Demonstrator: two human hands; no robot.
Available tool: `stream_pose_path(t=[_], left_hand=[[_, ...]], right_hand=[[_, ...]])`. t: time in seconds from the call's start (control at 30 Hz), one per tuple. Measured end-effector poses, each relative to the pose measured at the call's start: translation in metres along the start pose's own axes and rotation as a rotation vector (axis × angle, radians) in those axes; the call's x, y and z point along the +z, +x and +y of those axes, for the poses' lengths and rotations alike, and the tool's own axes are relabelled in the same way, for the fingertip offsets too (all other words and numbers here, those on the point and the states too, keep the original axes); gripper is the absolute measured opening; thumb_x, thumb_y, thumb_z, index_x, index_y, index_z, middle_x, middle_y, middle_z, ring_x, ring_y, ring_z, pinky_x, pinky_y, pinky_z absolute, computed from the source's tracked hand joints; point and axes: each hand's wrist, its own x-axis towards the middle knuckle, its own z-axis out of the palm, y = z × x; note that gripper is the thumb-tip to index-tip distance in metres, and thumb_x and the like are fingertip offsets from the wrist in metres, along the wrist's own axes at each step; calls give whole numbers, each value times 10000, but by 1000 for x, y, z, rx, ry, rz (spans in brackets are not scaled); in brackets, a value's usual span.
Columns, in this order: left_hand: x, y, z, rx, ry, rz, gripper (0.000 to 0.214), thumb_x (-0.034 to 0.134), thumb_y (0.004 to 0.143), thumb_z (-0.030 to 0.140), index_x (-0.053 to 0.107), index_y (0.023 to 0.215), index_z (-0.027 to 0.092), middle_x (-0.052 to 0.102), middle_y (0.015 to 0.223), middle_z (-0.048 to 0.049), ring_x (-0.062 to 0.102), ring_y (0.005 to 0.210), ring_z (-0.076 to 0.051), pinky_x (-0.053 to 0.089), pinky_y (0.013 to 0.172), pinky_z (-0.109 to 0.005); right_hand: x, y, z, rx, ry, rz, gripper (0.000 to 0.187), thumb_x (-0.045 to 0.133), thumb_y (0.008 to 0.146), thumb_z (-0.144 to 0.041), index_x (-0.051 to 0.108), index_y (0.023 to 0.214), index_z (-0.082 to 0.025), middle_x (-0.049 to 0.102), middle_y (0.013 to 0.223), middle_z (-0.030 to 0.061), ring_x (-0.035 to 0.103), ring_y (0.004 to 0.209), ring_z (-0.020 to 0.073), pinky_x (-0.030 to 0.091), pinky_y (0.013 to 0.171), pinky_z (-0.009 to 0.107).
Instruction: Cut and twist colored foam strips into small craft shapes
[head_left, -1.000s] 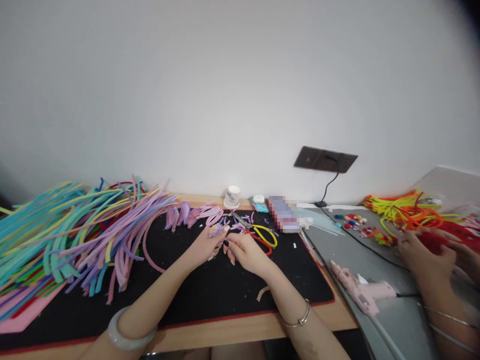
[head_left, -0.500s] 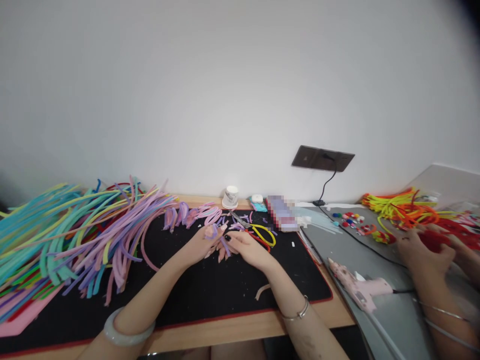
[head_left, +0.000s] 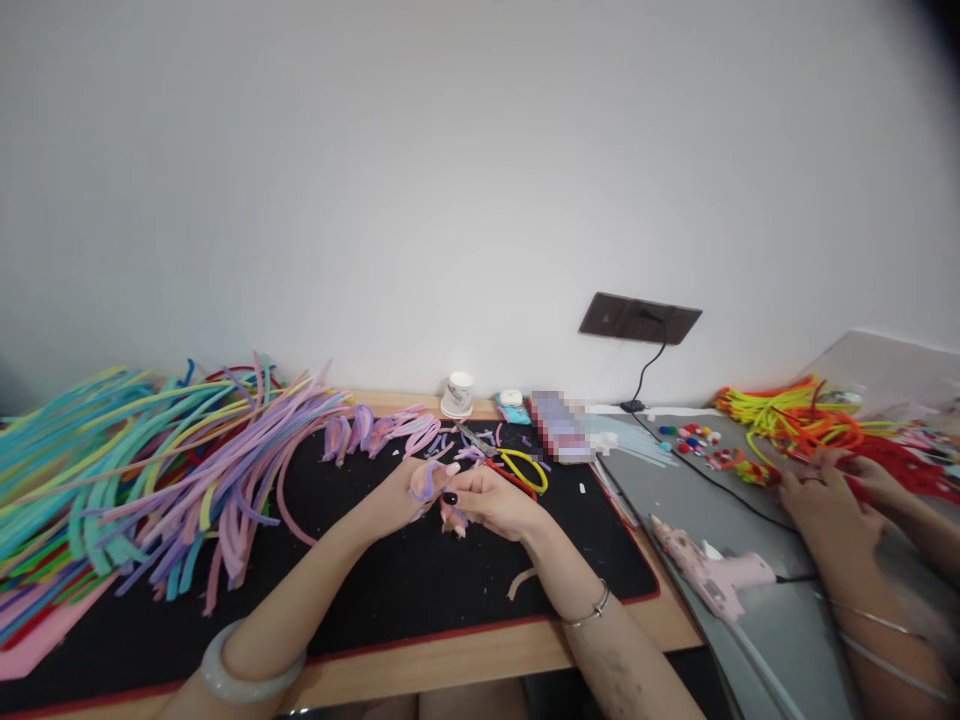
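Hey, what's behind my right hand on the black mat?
Behind your right hand: metal scissors with yellow and red loop handles, and fuzzy purple strips near the blades. Your hand covers part of the black, red-edged mat; anything hidden there cannot be seen.

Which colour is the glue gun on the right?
The glue gun is pale pink (head view).

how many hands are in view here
4: the wearer's left hand and right hand, close together above the black mat, plus a co-worker's nearer hand and farther hand at far right. Some fingers are hidden.
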Motion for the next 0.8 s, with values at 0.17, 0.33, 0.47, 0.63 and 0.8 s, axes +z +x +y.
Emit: stream_pose_path(t=[0.17,0.33,0.47,0.63,0.8], left_hand=[[4,5,-9,-208,-131,79,468,489,791,570,360,533,201,322,400,79,283,351,-60,220,373,-202],[8,11,-5,-315,-357,146,428,546,732,563,334,600,216,289,421,115,221,316,-35,174,329,-171],[8,13,-7,-344,-509,153,426,562,733,538,325,601,209,282,450,118,178,336,-20,142,334,-151],[-2,9,-13,-227,-290,129,456,482,805,562,339,558,207,313,420,89,255,333,-49,206,353,-192],[-13,1,-4,-21,1,-90,518,391,883,513,466,502,170,404,397,35,338,389,-78,286,439,-219]], right_hand=[[1,0,-7,-87,-574,132,198,443,888,-167,597,773,-120,502,545,-32,459,502,81,366,557,200],[2,3,-4,-271,-1138,217,237,393,860,-65,527,684,-151,506,603,-9,459,575,111,362,605,220],[7,11,5,-342,-1455,405,231,373,867,-69,559,755,-145,567,698,65,489,697,177,377,724,307],[9,13,7,-192,-951,305,244,378,915,-175,559,754,-159,590,711,49,529,695,153,403,734,290],[-3,7,7,133,42,7,376,346,938,-394,593,872,-119,618,749,75,602,702,156,460,674,288]])
